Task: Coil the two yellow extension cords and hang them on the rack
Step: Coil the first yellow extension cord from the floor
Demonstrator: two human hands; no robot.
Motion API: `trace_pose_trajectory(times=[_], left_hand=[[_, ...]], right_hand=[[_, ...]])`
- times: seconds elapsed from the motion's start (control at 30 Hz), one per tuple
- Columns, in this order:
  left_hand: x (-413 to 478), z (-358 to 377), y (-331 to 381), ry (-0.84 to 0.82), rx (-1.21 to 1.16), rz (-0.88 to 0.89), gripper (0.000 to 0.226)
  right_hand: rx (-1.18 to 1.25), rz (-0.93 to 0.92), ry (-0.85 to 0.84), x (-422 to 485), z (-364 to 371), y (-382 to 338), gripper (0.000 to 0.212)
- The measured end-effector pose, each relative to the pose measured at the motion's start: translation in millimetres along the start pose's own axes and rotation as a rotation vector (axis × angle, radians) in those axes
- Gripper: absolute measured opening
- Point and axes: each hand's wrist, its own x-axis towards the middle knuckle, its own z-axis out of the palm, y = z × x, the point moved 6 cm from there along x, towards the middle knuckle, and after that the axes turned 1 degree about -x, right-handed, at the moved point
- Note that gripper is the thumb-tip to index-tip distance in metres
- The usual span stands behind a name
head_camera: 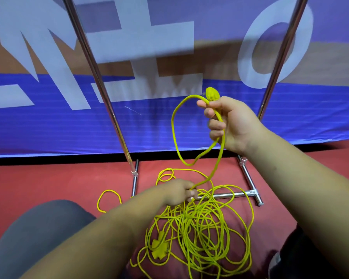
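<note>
A tangled heap of yellow extension cord [201,228] lies on the red floor in front of the metal rack [101,83]. My right hand [228,121] is raised and grips the cord just below its yellow plug [212,94], with one loop [174,135] hanging from the fingers. Lower down, my left hand [179,192] pinches the same cord where it rises from the heap. A yellow multi-outlet socket end [159,248] lies in the heap near my left forearm. I cannot tell the two cords apart within the tangle.
The rack's two chrome uprights rise left and right [282,57], joined by a low crossbar and feet [248,190] on the floor under the cord. A blue banner with white letters [48,121] hangs right behind the rack. My knees flank the heap.
</note>
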Motion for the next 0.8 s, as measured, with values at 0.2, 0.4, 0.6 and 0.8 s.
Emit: trace_pose_trajectory(times=[0.2, 0.4, 0.6, 0.8], left_hand=[[-6, -40, -32, 0.142, 0.046, -0.221, 0.037], [-31, -86, -37, 0.430, -0.567, -0.384, 0.043], [-34, -105, 2, 0.318, -1.244, -0.211, 0.021], [-35, -100, 19, 0.277, -1.317, -0.139, 0.024]], right_hand=[[-0.393, -0.101, 0.159, 1, -38, -1, 0.031], [-0.773, -0.016, 0.282, 1, -65, 8, 0.036], [-0.709, 0.005, 0.245, 9, -67, 36, 0.030], [-0.673, 0.050, 0.207, 17, -64, 58, 0.019]])
